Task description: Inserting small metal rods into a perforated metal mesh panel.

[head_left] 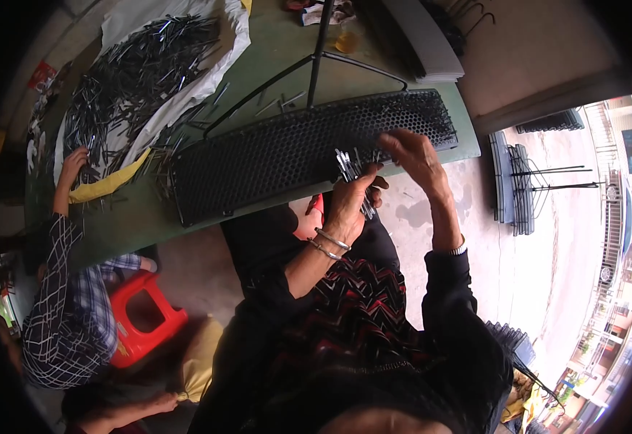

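Observation:
My left hand [350,206] is closed around a bundle of short, thin, shiny metal strips [345,165], their ends poking out past the thumb and fingers. Just beyond it lies a long black perforated metal panel [258,153] with round holes, at the table's near edge. Over the panel's right half is my right hand [417,160], fingers bent together and pointing at the mesh; whatever they pinch is too small to make out. Black rods [315,76] rise from the panel's far side and meet in a fork.
A heap of dark metal strips [138,72] lies on white sacking [214,83] on the green table [117,231]. A co-worker's hand [75,163] reaches into it. Grey panels [424,43] are stacked at the far right. A red stool [146,318] stands left of me.

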The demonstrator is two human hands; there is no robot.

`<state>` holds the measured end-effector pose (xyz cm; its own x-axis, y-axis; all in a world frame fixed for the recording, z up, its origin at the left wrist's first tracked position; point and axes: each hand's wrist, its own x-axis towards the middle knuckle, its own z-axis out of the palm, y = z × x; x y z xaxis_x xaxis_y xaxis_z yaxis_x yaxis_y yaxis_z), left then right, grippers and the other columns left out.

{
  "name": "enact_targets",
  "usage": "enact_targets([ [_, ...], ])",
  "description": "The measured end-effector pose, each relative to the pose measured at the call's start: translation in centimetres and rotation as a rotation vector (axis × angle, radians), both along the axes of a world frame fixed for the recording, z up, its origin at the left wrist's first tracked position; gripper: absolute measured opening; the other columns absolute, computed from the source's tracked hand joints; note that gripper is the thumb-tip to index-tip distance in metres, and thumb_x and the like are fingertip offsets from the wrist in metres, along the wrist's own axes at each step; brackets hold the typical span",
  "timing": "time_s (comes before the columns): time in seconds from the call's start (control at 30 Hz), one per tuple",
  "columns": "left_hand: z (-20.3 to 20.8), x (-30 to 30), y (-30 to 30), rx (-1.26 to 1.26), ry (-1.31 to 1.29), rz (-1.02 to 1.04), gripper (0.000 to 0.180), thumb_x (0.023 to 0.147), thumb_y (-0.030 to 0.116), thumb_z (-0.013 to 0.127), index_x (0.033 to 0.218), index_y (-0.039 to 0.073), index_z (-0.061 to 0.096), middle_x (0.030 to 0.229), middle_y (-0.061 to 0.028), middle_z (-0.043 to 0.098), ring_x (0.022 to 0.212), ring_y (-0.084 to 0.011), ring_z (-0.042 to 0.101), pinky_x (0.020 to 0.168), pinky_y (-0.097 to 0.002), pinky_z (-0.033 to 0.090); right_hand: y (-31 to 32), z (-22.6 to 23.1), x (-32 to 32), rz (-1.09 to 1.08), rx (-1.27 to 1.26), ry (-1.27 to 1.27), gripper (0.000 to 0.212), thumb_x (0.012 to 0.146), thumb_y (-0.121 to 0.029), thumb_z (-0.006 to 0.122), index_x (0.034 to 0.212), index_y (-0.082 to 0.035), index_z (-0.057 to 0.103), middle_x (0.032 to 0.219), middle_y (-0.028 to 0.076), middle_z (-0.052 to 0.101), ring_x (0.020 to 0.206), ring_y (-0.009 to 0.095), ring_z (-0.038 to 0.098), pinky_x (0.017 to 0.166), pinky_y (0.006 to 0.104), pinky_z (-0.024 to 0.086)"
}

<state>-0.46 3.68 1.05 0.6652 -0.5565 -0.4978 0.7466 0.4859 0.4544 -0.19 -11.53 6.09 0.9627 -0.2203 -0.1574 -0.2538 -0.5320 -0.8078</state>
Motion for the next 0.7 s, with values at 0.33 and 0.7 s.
enact_targets([
  [0.33, 1.0, 0.1, 0.4, -0.001, -0.032, -0.101, 0.017, 0.089, 0.018, 0.062, 0.098, 0.004, 0.062, 0.084, -0.0101, 0.068, 0.053, -0.0096, 0.054, 0.044, -0.0206, 0.038, -0.8, 0.7, -1.1, 0.086, 0.206, 0.086, 0.019, 0.084, -0.016, 0.063, 0.091, 0.002, 0.064, 0.076, 0.004, 0.061, 0.072, 0.010, 0.056, 0.061, 0.0251, 0.043],
  [0.7, -1.0, 0.5, 0.7, -0.051, -0.046, -0.155, 0.022, 0.090, 0.026, 0.061, 0.101, 0.007, 0.060, 0.094, -0.0115, 0.065, 0.068, -0.0152, 0.061, 0.054, -0.0266, 0.047, -1.8, 0.9, 0.1, 0.109, 0.369, -0.153, 0.012, 0.087, -0.008, 0.058, 0.090, 0.004, 0.058, 0.077, 0.010, 0.064, 0.070, 0.015, 0.064, 0.064, 0.0259, 0.051],
])
